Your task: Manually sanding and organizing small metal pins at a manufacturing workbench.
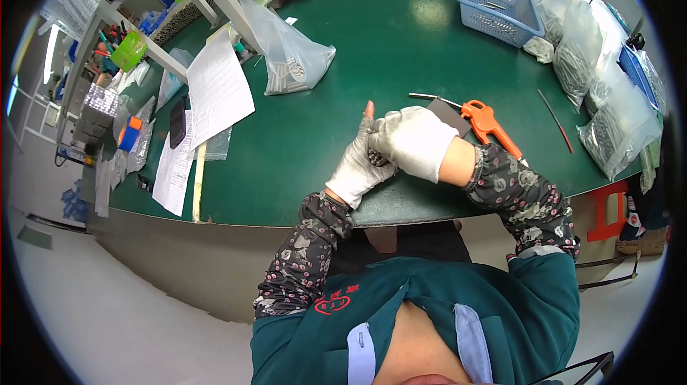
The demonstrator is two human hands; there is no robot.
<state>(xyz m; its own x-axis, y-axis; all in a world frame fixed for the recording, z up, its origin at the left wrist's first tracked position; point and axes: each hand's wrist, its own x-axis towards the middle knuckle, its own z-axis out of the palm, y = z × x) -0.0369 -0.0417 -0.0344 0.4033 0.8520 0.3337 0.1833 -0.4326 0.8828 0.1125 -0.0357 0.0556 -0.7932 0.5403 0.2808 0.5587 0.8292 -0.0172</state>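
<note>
Both white-gloved hands meet at the frame's centre over the dark green worktop [358, 63]: the left hand [358, 167] cradles a small dark, bumpy part [377, 158], the right hand [415, 142] closes over it, its grip probably pinching. So near the worktop's front edge, a slip could drop the part floorward, since the orange-handled air blower [486, 124] crowds the right.

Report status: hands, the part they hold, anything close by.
Left hand and right hand gloved, closed together on small dark part. Orange air gun beside right hand. Green table.
</note>
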